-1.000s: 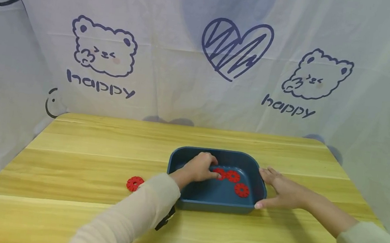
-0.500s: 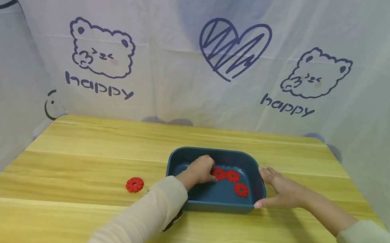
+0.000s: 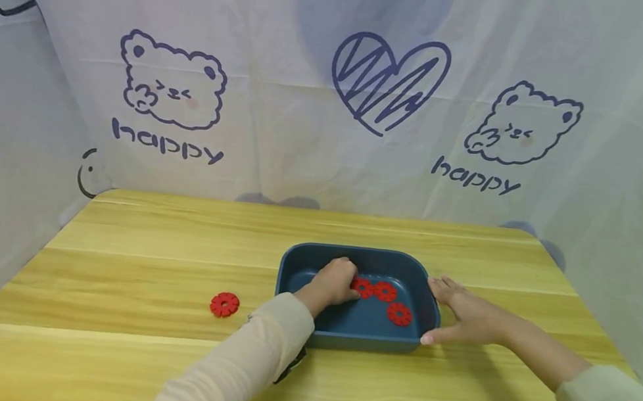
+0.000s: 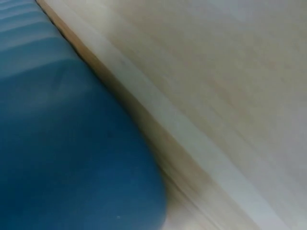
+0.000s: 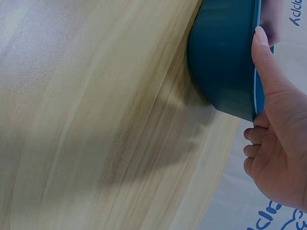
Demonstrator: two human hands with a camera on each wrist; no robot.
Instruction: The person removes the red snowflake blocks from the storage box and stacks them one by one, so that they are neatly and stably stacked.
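A dark blue plastic bin stands on the wooden table. My left hand reaches into it, fingers bent downward and thumb tip at the edge of a red notched disc, a snowflake-type building piece. The fingertips are hidden, so I cannot tell whether they pinch anything. Beside that disc lies another red disc, and a third red disc is nearer the front right. With thumb on the rim and fingers round the far corner, my right hand holds the bin's right end; the right wrist view shows this hand too.
Left of the bin, a single red disc lies flat on the table. Behind the table hangs a white cloth printed with bears and hearts. The left wrist view has only the bin's outer wall and wood.
My left hand has shifted slightly right and lower in the bin, its fingers bending more, and the forearm has moved right, uncovering the loose disc fully. The right hand stays put.
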